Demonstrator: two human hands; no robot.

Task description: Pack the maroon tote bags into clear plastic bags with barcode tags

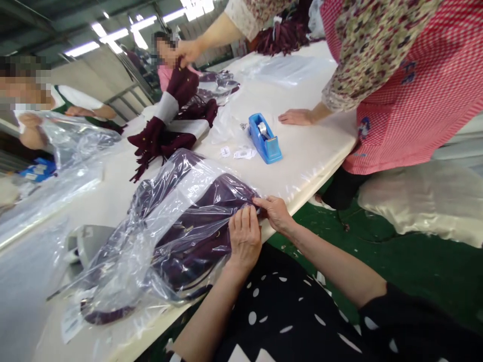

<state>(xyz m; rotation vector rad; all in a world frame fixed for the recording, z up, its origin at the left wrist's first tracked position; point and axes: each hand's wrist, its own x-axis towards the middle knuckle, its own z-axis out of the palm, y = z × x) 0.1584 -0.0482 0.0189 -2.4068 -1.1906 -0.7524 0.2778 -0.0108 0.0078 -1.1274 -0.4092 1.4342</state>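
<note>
A dark purple garment (196,236) lies inside a clear plastic bag (151,221) near the front edge of the white table (313,156). My left hand (244,236) rests flat on the bag's near corner, fingers together and stretched out. My right hand (274,211) pinches the bag's folded edge just to the right of it, at the table's rim.
A blue tape dispenser (264,137) stands mid-table with small paper tags (241,152) beside it. A co-worker in a red checked apron (407,85) leans on the table and lifts a purple and white garment (169,115). Another person (33,105) handles plastic bags at the left.
</note>
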